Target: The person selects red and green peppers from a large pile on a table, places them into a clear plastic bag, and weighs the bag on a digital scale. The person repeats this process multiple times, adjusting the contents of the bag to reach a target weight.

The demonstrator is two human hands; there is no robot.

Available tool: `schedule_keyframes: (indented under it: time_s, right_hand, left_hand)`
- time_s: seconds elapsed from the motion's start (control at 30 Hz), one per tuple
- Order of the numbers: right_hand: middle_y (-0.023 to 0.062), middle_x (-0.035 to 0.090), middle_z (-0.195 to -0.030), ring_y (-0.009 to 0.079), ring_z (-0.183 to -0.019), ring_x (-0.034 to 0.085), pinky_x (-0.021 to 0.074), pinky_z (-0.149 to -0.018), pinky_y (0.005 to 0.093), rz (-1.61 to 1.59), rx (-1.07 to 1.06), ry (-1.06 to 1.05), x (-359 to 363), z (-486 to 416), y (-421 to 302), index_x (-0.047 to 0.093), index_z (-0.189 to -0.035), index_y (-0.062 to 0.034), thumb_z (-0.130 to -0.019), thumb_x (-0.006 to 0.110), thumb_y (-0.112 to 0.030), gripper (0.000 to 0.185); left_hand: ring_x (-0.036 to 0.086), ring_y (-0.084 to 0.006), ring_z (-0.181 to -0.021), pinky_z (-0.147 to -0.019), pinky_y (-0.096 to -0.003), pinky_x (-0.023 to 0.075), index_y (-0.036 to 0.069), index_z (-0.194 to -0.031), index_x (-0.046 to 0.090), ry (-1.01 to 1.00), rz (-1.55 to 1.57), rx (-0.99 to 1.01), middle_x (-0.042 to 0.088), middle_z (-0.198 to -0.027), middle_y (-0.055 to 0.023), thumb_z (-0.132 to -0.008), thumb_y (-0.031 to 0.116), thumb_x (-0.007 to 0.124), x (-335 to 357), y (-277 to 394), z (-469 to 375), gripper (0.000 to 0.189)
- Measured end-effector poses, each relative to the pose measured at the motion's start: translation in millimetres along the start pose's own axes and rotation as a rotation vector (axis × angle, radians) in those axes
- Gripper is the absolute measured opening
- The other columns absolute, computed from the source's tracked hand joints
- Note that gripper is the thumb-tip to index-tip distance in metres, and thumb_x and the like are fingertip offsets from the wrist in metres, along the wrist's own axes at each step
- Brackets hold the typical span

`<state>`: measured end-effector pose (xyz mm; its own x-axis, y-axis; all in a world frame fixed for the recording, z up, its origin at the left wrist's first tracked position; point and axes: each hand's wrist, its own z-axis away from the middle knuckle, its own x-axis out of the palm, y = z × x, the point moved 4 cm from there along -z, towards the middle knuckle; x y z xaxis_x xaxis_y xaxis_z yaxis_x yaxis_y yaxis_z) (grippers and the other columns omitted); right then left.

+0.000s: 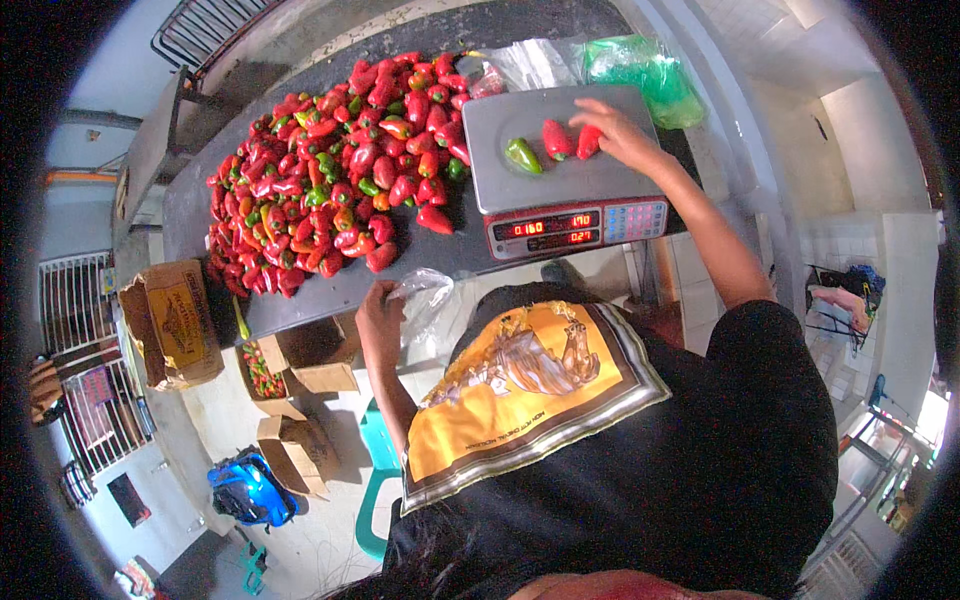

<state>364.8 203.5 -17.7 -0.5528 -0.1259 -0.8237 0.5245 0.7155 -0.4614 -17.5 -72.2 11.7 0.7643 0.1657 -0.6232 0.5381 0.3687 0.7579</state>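
My right hand (606,133) is over the metal plate of a digital scale (517,191), its fingers spread at a red pepper (589,142); whether they touch it I cannot tell. Beside that lie another red pepper (557,140) and a green pepper (523,155). The scale's red digits are lit. At the table's front edge my left hand (381,319) holds a clear plastic bag (426,300) by its rim. A large heap of mostly red peppers (360,157), with some green ones, covers the table left of the scale.
Clear plastic bags (532,64) and a green plastic bag (637,71) lie behind the scale. Left of the dark table (330,289) stands a cardboard box (180,322). Below are a box of small peppers (264,375), an open carton (296,457) and a teal plastic stool (371,495).
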Motion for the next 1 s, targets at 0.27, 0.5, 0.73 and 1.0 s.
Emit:
schedule_keyframes:
  time_s: [0.27, 0.5, 0.73, 1.0]
  right_hand:
    - [0.0120, 0.060, -0.113, 0.0282, -0.109, 0.057, 0.0447, -0.093, 0.0356, -0.220, 0.426, 0.234, -17, 35, 31, 0.057, -0.112, -0.0091, -0.077, 0.057, 0.003, 0.037]
    - [0.0110, 0.064, -0.107, 0.0230, -0.098, 0.062, 0.0498, -0.083, 0.0339, -0.298, 0.456, 0.268, -8, 45, 38, 0.057, -0.114, -0.0077, -0.079, 0.060, 0.001, 0.036]
    - [0.0121, 0.064, -0.105, 0.0246, -0.098, 0.062, 0.0489, -0.085, 0.0343, -0.294, 0.489, 0.221, -3, 37, 31, 0.059, -0.111, -0.0067, -0.081, 0.060, -0.003, 0.030]
    - [0.0118, 0.064, -0.097, 0.0293, -0.093, 0.060, 0.0444, -0.091, 0.0432, 0.122, 0.164, 0.138, 6, -28, -60, 0.059, -0.107, -0.0064, -0.083, 0.060, -0.012, 0.024]
  left_hand:
    - [0.056, -0.0144, -0.059, -0.059, -0.0284, 0.0452, 0.002, -0.097, 0.060, -0.017, 0.036, -0.026, 0.061, -0.073, -0.0080, -0.078, 0.003, 0.054, 9, -7, 0, 0.020]
    - [0.054, -0.0132, -0.060, -0.058, -0.0281, 0.0442, 0.001, -0.098, 0.059, -0.052, -0.014, 0.064, 0.060, -0.074, -0.0068, -0.079, 0.001, 0.056, 6, 19, -14, 0.018]
    - [0.053, -0.0116, -0.061, -0.058, -0.0268, 0.0436, 0.001, -0.098, 0.058, -0.084, 0.046, 0.085, 0.059, -0.074, -0.0052, -0.080, 0.000, 0.057, 7, 25, -21, 0.018]
    - [0.052, -0.0098, -0.061, -0.058, -0.0261, 0.0433, 0.000, -0.097, 0.058, -0.032, 0.088, 0.012, 0.058, -0.074, -0.0049, -0.079, 0.000, 0.058, -2, 6, -9, 0.018]
